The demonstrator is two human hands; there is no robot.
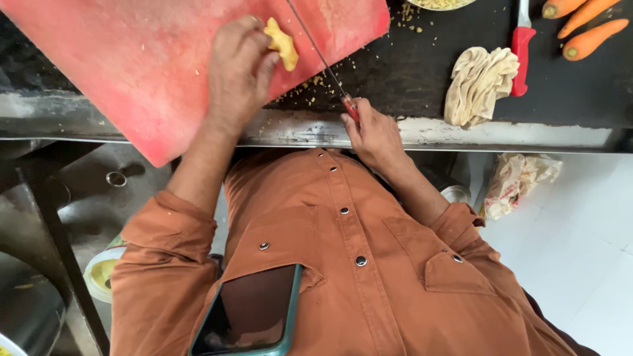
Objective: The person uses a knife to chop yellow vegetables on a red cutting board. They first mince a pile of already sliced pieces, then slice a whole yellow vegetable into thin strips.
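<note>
Black counter (409, 72): one red board (132, 59), two knives (323, 62), three carrots (583, 23).

Dark counter (409, 72) w/ worn metal edge; white tile floor (580, 250) on right.

We are counting two bare hands (241, 69) working over one tilted red plastic cutting board (132, 72). We are seeing one knobbly yellow peeled piece of root (282, 43) on it and two red-handled knives (349, 109), one at the board, one far right. We are counting three orange carrots (587, 39) far right, one crumpled beige cloth (478, 82), one dark smartphone in a teal case (254, 313), one crumpled paper wrapper (517, 181).
</note>
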